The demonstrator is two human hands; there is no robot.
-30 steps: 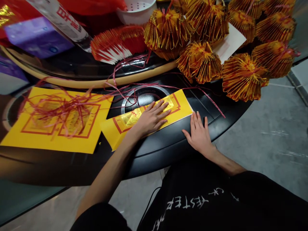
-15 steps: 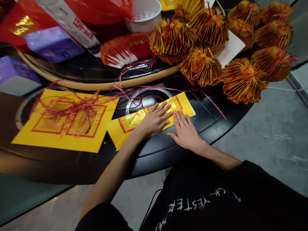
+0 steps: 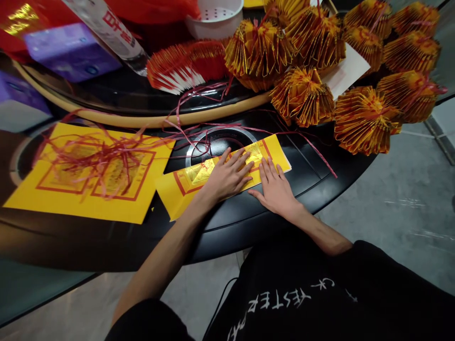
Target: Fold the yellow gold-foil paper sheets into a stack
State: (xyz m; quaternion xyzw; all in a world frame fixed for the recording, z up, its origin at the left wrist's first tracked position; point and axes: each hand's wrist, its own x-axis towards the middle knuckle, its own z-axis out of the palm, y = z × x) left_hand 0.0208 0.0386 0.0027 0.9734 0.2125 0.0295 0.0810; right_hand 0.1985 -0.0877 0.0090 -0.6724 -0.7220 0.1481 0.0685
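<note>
A yellow sheet of joss paper (image 3: 194, 176), folded into a long strip with red lines and gold foil, lies on the black table. My left hand (image 3: 230, 175) rests flat across its middle with fingers spread. Toward the strip's right end my right hand (image 3: 275, 186) lies with its fingertips on the near edge, thumb held apart. Under my palms part of the print is hidden. Left of the strip is an unfolded yellow sheet (image 3: 149, 166), with a tangle of pink-red ribbon strands (image 3: 115, 161) on top.
Several pleated gold paper bundles (image 3: 368, 118) stand at the right. Behind a tan rim (image 3: 199, 117) are a red-and-white folded paper fan (image 3: 185, 66), a clear bottle (image 3: 122, 38), a purple tissue pack (image 3: 73, 52) and a white perforated basket (image 3: 216, 21). The table's rounded edge (image 3: 341, 182) runs near my body.
My right hand has slid slightly right along the folded strip. My left hand stays nearly in place. The view has shifted a little.
</note>
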